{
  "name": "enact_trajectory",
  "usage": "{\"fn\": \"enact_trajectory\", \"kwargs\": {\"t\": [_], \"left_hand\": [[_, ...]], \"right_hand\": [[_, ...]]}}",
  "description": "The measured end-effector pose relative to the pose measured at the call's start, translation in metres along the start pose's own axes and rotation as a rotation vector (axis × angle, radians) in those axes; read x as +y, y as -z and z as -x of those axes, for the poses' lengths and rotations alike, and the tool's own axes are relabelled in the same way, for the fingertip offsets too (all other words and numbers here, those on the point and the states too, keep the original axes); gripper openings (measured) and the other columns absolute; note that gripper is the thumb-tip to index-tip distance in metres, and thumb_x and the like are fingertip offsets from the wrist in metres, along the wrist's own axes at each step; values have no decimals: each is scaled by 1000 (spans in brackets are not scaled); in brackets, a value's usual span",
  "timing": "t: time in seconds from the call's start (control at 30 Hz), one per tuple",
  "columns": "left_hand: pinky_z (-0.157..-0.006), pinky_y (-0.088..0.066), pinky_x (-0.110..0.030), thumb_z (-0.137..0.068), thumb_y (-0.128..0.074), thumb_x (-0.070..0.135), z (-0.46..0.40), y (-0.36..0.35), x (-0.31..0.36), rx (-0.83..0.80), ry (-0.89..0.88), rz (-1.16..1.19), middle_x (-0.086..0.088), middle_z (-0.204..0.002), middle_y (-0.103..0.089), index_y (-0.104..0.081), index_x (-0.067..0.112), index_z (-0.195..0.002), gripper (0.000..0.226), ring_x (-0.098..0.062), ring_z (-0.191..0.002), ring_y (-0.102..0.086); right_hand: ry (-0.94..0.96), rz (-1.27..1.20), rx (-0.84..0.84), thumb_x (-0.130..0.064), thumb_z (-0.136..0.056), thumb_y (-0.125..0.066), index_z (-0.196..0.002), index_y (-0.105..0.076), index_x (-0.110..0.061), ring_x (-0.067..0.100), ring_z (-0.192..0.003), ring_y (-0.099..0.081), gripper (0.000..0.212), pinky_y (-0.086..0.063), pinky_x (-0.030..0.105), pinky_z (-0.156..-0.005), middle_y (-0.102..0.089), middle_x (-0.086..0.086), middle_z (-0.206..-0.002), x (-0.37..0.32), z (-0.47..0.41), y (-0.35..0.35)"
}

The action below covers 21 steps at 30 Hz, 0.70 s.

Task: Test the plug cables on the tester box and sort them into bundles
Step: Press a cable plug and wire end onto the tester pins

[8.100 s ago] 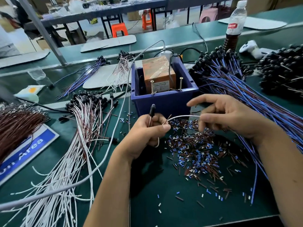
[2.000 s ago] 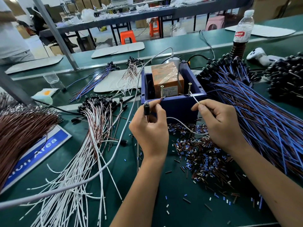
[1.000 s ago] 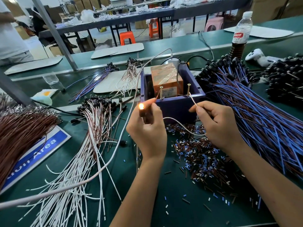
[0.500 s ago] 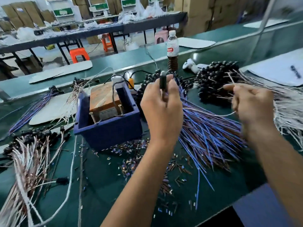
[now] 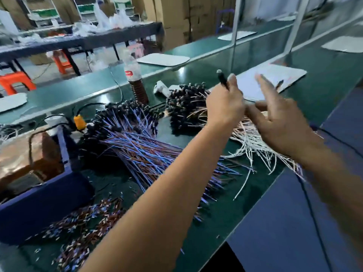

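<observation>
My left hand (image 5: 224, 107) grips a black plug cable (image 5: 222, 79) with the plug end pointing up, above the bundle of white and pink cables (image 5: 253, 138) at the right. Just to the right of it, my right hand (image 5: 279, 120) is blurred, its fingers straight and spread and its thumb near my left hand. I see no wire in it. The tester box (image 5: 21, 154), brown and wrapped in tape, sits in a blue bin (image 5: 41, 197) at the far left. A bundle of blue and brown cables (image 5: 141, 148) lies between the bin and my arms.
Black plug heads (image 5: 184, 107) pile up at the far end of the white bundle. A bottle (image 5: 135, 81), a white pad (image 5: 273, 79) and a yellow plug (image 5: 80, 121) stand behind. Cut wire bits (image 5: 88, 222) litter the green mat. The table edge runs close at the right.
The view swung right. Both hands left the tester box and carried the cable over the white bundle. The plug's light went out, and my right hand's fingers spread.
</observation>
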<state>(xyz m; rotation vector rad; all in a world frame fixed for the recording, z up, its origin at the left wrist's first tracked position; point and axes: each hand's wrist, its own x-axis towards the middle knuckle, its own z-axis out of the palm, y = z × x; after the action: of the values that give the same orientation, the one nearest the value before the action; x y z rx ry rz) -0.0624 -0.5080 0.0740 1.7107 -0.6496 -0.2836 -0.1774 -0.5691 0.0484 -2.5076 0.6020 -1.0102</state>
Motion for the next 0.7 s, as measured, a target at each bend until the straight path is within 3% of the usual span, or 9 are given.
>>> {"fn": "enact_trajectory", "kwargs": {"t": [0.1,0.17,0.27,0.33,0.4,0.5,0.6,0.7], "left_hand": [[-64,-46,-38,-110,-43,35,-16,-6,10,-9,122,301,-14,-69,-59,-63,4,-81,48,-27,-65,-55],[-50,-38,-24,-110,-46,32,-25,-3,14,-31,194,472,-5,-61,-50,-60,5,-81,42,-18,-48,-46],[-41,-34,-19,-109,-49,28,-37,6,14,-36,233,594,-1,-60,-49,-58,5,-82,36,-7,-41,-44],[-45,-36,-19,-108,-52,25,-48,13,11,-1,249,622,-1,-60,-51,-58,5,-84,32,-8,-46,-45],[-48,-40,-19,-106,-55,18,-58,18,5,56,292,690,-3,-59,-54,-57,3,-83,28,-9,-49,-48],[-55,-51,-17,-103,-56,2,-69,22,-10,89,357,756,-6,-57,-63,-57,-3,-81,23,-11,-54,-58],[-73,-56,-25,-100,-49,-13,-66,22,-26,63,424,783,-18,-90,-62,-54,-9,-92,11,-20,-83,-62],[-83,-58,-30,-102,-50,-6,-55,23,-38,44,484,891,-25,-115,-55,-54,-5,-96,8,-29,-98,-61]], "right_hand": [[-32,-90,-65,-23,-103,-60,-117,-69,-17,22,-74,-71,18,-50,34,-73,-73,0,-74,10,-17,6],[-49,-108,-119,-22,-103,-60,-96,-75,-17,15,-57,-64,17,-47,36,-62,-66,0,-61,18,-34,13],[-73,25,-234,-27,-103,-63,-91,-77,-24,9,-45,-63,19,-41,27,-53,-64,1,-53,33,-60,21],[-49,178,-273,-28,-103,-62,-99,-80,-24,17,-58,-67,19,-42,28,-57,-68,1,-62,41,-74,19],[-29,328,-210,-29,-104,-60,-110,-79,-22,36,-84,-66,22,-46,36,-69,-74,13,-88,45,-86,7],[15,527,-126,-20,-103,-51,-112,-72,-15,44,-95,-65,23,-50,43,-76,-71,23,-106,45,-92,-29],[-56,599,-323,-47,-108,-38,-135,-52,-10,41,-118,-53,47,-47,50,-93,-54,23,-130,48,-87,-67],[-98,682,-540,-73,-99,-25,-154,-32,-14,36,-136,-33,80,-32,55,-109,-36,17,-149,62,-77,-90]]}}
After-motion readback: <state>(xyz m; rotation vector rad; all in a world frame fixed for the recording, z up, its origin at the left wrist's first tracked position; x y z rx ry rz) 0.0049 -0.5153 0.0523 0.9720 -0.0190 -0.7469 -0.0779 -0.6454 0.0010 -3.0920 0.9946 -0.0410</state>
